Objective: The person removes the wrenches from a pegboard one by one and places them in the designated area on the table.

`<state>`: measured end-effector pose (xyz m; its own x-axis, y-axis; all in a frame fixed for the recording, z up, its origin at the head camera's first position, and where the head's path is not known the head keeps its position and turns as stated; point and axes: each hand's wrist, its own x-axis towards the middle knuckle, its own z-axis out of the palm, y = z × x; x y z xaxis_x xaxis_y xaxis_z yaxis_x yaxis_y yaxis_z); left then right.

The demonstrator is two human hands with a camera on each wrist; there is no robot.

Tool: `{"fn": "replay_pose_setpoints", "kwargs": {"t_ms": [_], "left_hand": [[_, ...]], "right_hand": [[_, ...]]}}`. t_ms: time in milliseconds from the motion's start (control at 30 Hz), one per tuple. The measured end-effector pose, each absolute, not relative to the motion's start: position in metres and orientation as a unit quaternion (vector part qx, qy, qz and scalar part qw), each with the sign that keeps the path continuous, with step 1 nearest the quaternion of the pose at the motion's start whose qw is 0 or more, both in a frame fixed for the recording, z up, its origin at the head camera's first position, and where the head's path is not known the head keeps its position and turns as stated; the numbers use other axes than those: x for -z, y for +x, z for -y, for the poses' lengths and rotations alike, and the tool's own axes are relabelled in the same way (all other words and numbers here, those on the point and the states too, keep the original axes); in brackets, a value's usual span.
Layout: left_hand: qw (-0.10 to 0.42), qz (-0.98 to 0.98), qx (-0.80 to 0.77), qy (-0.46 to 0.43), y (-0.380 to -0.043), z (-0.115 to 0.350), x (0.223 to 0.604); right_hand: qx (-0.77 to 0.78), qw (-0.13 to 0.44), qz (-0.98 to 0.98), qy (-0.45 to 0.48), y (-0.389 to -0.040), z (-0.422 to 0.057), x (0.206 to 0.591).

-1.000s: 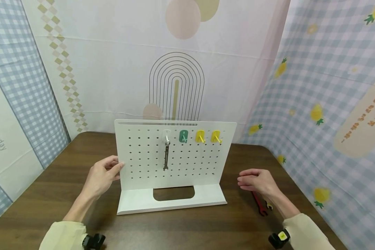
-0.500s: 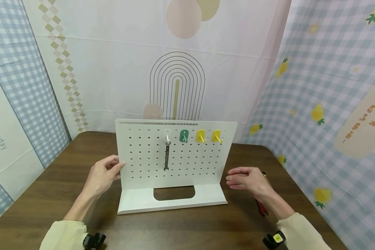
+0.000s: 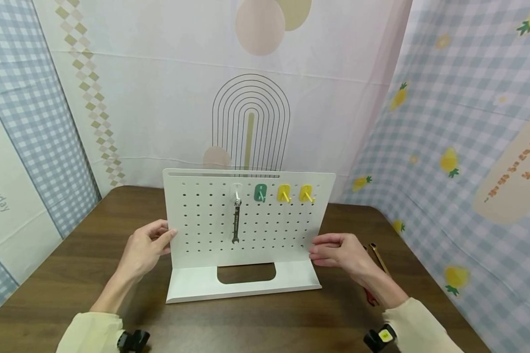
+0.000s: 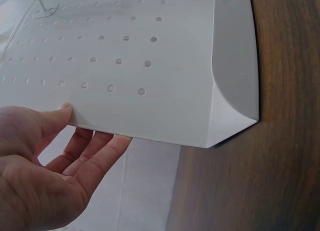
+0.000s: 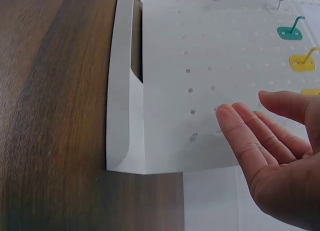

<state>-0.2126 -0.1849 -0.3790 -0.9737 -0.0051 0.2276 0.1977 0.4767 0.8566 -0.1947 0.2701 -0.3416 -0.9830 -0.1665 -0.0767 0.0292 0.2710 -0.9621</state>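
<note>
A white pegboard (image 3: pixel 203 257) stands upright on its folded base. My left hand (image 3: pixel 141 250) pinches its left edge, thumb on the front face and fingers behind, as the left wrist view shows. By the lower right edge is my right hand (image 3: pixel 344 255), its fingers extended and nothing held; in the right wrist view the fingertips (image 5: pixel 225 113) lie over the board's face, and contact cannot be made out. A silver wrench (image 3: pixel 236 221) hangs from the white hook (image 3: pixel 237 191). A green hook (image 3: pixel 260 193) and two yellow hooks (image 3: pixel 284 193) carry nothing.
To the right on the brown wooden table (image 3: pixel 229 323), a gold wrench (image 3: pixel 381 259) lies behind my right forearm. A red wrench (image 3: pixel 371 297) is mostly hidden by that arm. Patterned cloths (image 3: pixel 168 108) hang behind and at both sides.
My right hand has moved left, away from the wrenches on the table, to the board's right edge. The gold wrench has come into fuller view. My left hand stays on the left edge.
</note>
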Motion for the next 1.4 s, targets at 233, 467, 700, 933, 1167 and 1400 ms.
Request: {"fn": "replay_pose_setpoints", "kwargs": {"t_ms": [233, 467, 700, 933, 1167, 1400], "left_hand": [[0.098, 0.853, 0.51, -0.055, -0.212, 0.185, 0.379], [0.099, 0.853, 0.51, -0.053, -0.212, 0.185, 0.379], [0.099, 0.852, 0.511, -0.053, -0.213, 0.185, 0.38], [0.099, 0.851, 0.512, -0.053, -0.213, 0.185, 0.38], [0.098, 0.851, 0.514, -0.053, -0.212, 0.185, 0.38], [0.099, 0.85, 0.514, -0.054, -0.213, 0.185, 0.38]], "right_hand": [[0.614, 0.091, -0.782, -0.054, -0.195, -0.262, 0.338], [0.624, 0.096, -0.773, -0.065, -0.195, -0.253, 0.334], [0.62, 0.102, -0.774, -0.074, -0.194, -0.246, 0.33], [0.62, 0.099, -0.774, -0.084, -0.195, -0.24, 0.329], [0.615, 0.098, -0.778, -0.088, -0.195, -0.235, 0.327], [0.622, 0.101, -0.77, -0.098, -0.196, -0.226, 0.322]]}}
